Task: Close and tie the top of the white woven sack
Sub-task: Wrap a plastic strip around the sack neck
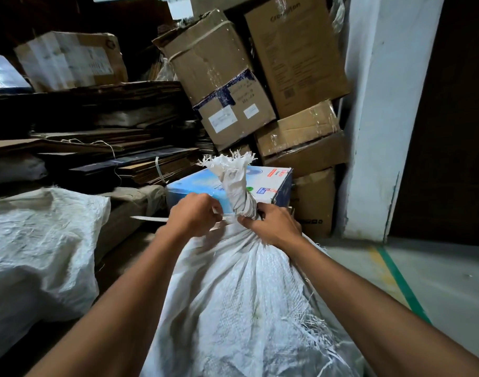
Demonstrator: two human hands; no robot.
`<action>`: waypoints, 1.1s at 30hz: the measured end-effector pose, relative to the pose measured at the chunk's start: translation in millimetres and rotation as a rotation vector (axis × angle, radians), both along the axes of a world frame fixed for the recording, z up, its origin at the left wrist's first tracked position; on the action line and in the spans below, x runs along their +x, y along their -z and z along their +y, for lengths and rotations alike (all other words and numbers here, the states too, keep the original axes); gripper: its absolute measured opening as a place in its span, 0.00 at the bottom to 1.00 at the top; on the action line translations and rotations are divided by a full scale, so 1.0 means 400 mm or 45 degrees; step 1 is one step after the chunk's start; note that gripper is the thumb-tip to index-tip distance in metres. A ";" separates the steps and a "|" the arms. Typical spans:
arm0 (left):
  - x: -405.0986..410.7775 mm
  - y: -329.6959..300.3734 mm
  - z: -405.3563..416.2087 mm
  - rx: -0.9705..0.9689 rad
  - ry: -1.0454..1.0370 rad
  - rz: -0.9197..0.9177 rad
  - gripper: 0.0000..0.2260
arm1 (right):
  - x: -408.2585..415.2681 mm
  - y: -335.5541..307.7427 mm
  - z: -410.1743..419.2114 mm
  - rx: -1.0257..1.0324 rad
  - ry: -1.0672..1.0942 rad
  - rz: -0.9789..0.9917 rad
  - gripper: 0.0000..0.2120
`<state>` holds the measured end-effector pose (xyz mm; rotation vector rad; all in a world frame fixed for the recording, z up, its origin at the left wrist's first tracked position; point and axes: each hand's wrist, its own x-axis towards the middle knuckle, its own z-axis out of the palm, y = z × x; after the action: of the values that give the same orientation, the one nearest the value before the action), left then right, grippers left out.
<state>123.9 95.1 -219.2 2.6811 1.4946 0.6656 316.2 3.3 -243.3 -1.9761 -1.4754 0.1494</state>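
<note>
A full white woven sack (241,300) stands in front of me, frayed along its right side. Its top is gathered and twisted into an upright neck (237,183) with a frayed tuft at the end. A thin white strap (151,219) runs around the base of the neck and sticks out to the left. My left hand (193,214) pinches the strap just left of the neck. My right hand (271,227) grips the gathered cloth at the base of the neck on the right side.
A second white sack (39,248) lies at the left. Behind the neck sits a blue printed box (271,186). Flattened cardboard (96,137) and stacked cartons (232,77) fill the back. A white pillar (374,131) and a floor with a green line (401,284) are at the right.
</note>
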 end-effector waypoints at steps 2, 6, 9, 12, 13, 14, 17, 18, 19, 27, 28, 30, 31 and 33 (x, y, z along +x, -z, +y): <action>0.001 -0.044 -0.015 -0.125 0.061 0.051 0.08 | 0.004 -0.005 0.006 -0.028 0.001 0.026 0.30; 0.030 -0.100 -0.067 -0.335 0.231 0.061 0.07 | 0.001 -0.019 0.009 -0.078 -0.017 0.088 0.36; 0.058 -0.107 -0.091 -0.405 0.268 0.079 0.05 | 0.014 -0.029 0.004 -0.099 -0.032 0.130 0.31; 0.072 -0.092 -0.096 -0.547 0.338 -0.018 0.04 | 0.031 -0.033 -0.004 -0.093 -0.029 0.141 0.22; 0.071 -0.088 -0.097 -0.668 0.386 -0.095 0.07 | 0.036 -0.033 -0.006 -0.088 -0.031 0.142 0.21; 0.067 -0.086 -0.096 -0.776 0.424 -0.153 0.09 | 0.040 -0.031 -0.005 -0.086 -0.047 0.143 0.23; 0.054 -0.089 -0.086 -0.783 0.531 -0.073 0.04 | 0.055 -0.025 0.000 -0.062 -0.135 0.169 0.27; 0.054 -0.091 -0.086 -0.700 0.542 0.002 0.04 | 0.064 -0.024 0.004 -0.057 -0.168 0.181 0.26; 0.056 -0.093 -0.086 -0.596 0.535 0.057 0.05 | 0.068 -0.027 0.005 -0.066 -0.192 0.177 0.20; 0.100 -0.049 -0.083 -0.089 0.705 0.098 0.13 | 0.127 -0.047 -0.005 -0.223 -0.427 0.231 0.13; 0.098 -0.043 -0.080 -0.080 0.726 0.082 0.16 | 0.142 -0.049 -0.012 -0.247 -0.496 0.308 0.10; 0.093 -0.030 -0.077 -0.052 0.738 0.021 0.22 | 0.174 -0.047 -0.023 -0.294 -0.606 0.475 0.06; 0.092 -0.024 -0.075 -0.036 0.748 -0.013 0.24 | 0.192 -0.046 -0.027 -0.309 -0.650 0.521 0.10; 0.093 -0.012 -0.074 -0.009 0.768 -0.071 0.26 | 0.217 -0.046 -0.033 -0.331 -0.699 0.542 0.15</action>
<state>161.0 65.5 -214.3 2.8433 0.6030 0.6705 403.0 -10.1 -224.8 -1.5368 -1.7205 0.9761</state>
